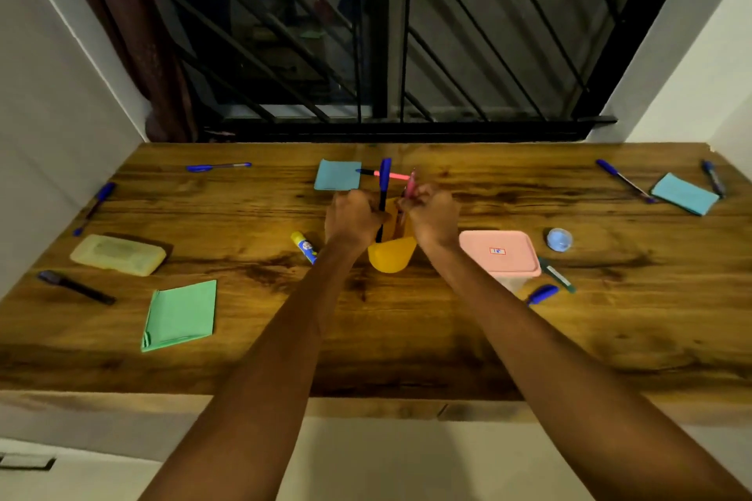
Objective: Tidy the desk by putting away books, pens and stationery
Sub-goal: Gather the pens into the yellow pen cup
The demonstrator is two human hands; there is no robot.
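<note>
A yellow cup (pixel 391 257) stands mid-desk. My left hand (pixel 353 219) grips a blue-capped pen (pixel 383 191) upright over the cup, its lower end inside. My right hand (pixel 432 216) pinches a pink pen (pixel 410 185), also angled into the cup. Behind them another pink pen (pixel 386 174) lies by a blue notepad (pixel 337 175). A glue stick (pixel 305 247) lies left of the cup. Loose blue pens lie at the far left (pixel 217 166), left edge (pixel 95 205) and far right (pixel 624 180).
A pink-lidded box (pixel 498 252) sits right of the cup, with a blue pen (pixel 541 294), a green marker (pixel 557 275) and a small blue round thing (pixel 559 239) near it. A yellowish case (pixel 118 255), a black marker (pixel 75 287) and a green notepad (pixel 181 315) lie left. Another blue notepad (pixel 685 193) lies far right.
</note>
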